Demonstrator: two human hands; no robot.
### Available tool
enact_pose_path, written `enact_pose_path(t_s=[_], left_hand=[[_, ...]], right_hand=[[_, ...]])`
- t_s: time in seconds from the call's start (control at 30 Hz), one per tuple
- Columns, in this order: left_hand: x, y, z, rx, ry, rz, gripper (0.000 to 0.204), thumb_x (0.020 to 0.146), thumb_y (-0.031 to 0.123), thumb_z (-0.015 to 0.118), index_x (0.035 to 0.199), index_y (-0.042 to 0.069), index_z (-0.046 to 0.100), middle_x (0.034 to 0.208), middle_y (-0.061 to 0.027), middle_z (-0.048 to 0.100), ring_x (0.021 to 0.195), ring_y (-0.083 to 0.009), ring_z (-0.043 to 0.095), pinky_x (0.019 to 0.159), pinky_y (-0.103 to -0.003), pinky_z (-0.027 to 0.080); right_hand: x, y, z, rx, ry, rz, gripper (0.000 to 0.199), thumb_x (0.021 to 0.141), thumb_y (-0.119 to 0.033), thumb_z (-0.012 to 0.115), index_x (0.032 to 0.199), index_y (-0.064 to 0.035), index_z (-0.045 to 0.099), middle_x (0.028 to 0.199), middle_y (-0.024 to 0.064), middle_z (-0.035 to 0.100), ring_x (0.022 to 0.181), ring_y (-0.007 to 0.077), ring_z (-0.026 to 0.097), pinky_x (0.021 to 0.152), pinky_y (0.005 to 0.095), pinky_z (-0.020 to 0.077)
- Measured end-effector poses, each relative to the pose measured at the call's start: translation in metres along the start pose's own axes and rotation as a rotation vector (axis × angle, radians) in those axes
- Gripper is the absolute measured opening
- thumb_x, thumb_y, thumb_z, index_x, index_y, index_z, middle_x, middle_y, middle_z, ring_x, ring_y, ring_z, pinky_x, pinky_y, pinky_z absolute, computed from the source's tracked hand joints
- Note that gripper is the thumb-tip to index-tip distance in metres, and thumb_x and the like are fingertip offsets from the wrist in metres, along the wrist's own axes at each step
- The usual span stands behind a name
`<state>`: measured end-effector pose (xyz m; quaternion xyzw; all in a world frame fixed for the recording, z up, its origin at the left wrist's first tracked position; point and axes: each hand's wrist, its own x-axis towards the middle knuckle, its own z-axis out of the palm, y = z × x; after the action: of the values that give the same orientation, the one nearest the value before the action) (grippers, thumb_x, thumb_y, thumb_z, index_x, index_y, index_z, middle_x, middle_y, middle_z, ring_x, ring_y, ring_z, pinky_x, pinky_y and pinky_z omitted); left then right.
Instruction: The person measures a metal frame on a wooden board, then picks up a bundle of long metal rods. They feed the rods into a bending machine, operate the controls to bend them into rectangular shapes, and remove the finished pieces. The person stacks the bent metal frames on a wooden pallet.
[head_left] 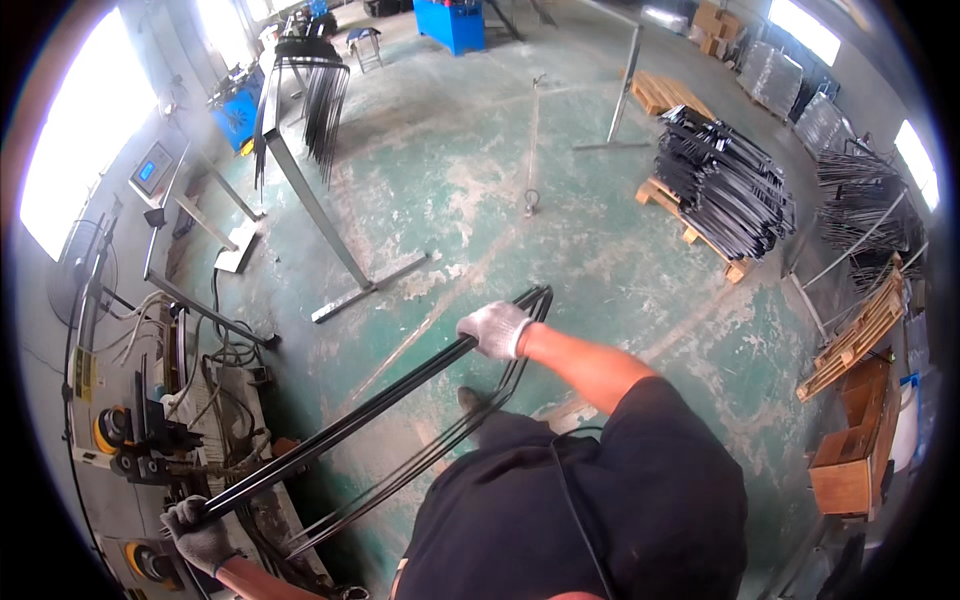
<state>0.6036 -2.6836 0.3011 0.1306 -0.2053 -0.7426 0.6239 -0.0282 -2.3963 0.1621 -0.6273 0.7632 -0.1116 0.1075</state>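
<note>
A bundle of long black metal frames [355, 412] slants across in front of my body, bent round at its far right end. My right hand [496, 330], in a pale knit glove, is closed round the bundle near that bent end. Down at the lower left, my left hand [200, 536], gloved in grey, grips the other end of the same bars. Thinner rods of the frames hang below the upper bars, nearer my dark shirt. The left end passes over a machine [240, 440] with hoses and cables, and the tips of the rods there are partly hidden.
A metal stand [315, 205] draped with black rods is ahead on the left. Black frames [722, 185] are stacked on a wooden pallet [690, 232] at the right. Further right are a leaning pallet [855, 332] and a wooden box [850, 450]. Another post [625, 85] rises beyond.
</note>
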Motion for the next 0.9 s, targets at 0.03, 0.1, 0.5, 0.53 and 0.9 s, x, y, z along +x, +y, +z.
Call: enact_pose_path(t_s=[0.03, 0.1, 0.5, 0.53, 0.9], left_hand=[[0.015, -0.006, -0.002, 0.003, 0.138, 0.082, 0.034, 0.104, 0.012, 0.068, 0.079, 0.015, 0.046, 0.07, 0.0039, 0.033, 0.061, -0.0134, 0.035, 0.073, -0.033, 0.044], [0.047, -0.059, 0.002, -0.01, 0.272, 0.141, 0.031, 0.097, 0.015, 0.074, 0.079, 0.017, 0.048, 0.07, 0.0033, 0.04, 0.063, -0.0138, 0.041, 0.077, -0.034, 0.049], [0.278, -0.276, 0.079, -0.306, 0.418, -0.166, 0.033, 0.112, 0.03, 0.058, 0.089, 0.007, 0.055, 0.071, -0.0027, 0.048, 0.068, -0.0218, 0.049, 0.086, -0.046, 0.055], [0.303, -0.267, 0.071, -0.286, 0.405, -0.138, 0.034, 0.112, 0.03, 0.059, 0.088, 0.008, 0.053, 0.071, -0.0024, 0.047, 0.067, -0.021, 0.048, 0.08, -0.043, 0.053], [0.581, -0.368, 0.02, -0.269, 0.508, -0.294, 0.03, 0.11, 0.025, 0.061, 0.086, 0.006, 0.061, 0.081, -0.0126, 0.065, 0.083, -0.0328, 0.067, 0.093, -0.056, 0.057]], right_hand=[[0.024, 0.002, -0.01, -0.051, -0.072, 0.001, 0.025, 0.089, -0.016, 0.066, 0.113, -0.0141, 0.074, 0.106, 0.0164, 0.079, 0.101, 0.0371, 0.077, 0.088, 0.051, 0.06], [0.067, 0.01, -0.028, -0.058, 0.011, 0.011, 0.024, 0.091, -0.017, 0.061, 0.109, -0.0155, 0.076, 0.1, 0.0145, 0.08, 0.096, 0.0365, 0.078, 0.085, 0.0501, 0.0601], [0.328, -0.028, -0.187, -0.447, 0.484, -0.389, 0.003, 0.083, -0.011, 0.065, 0.083, -0.0139, 0.065, 0.07, 0.0097, 0.064, 0.067, 0.0311, 0.069, 0.061, 0.0451, 0.0548], [0.349, -0.005, -0.199, -0.55, 0.579, -0.318, 0.006, 0.084, -0.013, 0.067, 0.079, -0.0147, 0.064, 0.068, 0.009, 0.065, 0.063, 0.0272, 0.067, 0.061, 0.0448, 0.0558], [0.602, 0.067, -0.324, 0.223, 0.64, -0.097, 0.023, 0.082, 0.006, 0.079, 0.102, -0.0054, 0.076, 0.087, 0.007, 0.076, 0.08, 0.0123, 0.07, 0.076, 0.0289, 0.0551]])
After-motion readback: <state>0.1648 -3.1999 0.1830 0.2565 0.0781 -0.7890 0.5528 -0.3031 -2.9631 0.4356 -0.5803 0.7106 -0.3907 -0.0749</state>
